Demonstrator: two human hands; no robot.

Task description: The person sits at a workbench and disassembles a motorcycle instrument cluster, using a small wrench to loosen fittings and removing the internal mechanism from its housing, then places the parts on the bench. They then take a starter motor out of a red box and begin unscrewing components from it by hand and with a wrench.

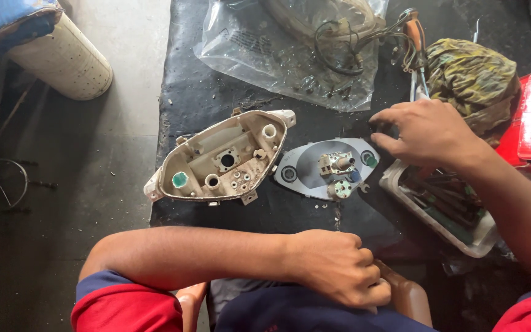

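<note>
Kneeling at black mat on grey concrete floor, 2 housings apart.

A black mat covers the floor. On it lie a cream instrument housing, a grey dial plate, a clear plastic bag and a tool tray.

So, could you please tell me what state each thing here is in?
Cream plastic instrument housing: emptied, open side up.
Grey oval gauge plate: lying loose beside the housing.
Clear plastic bag: lying flat on the mat.
Left hand: closed in a fist.
Right hand: fingers curled, palm down.
</note>
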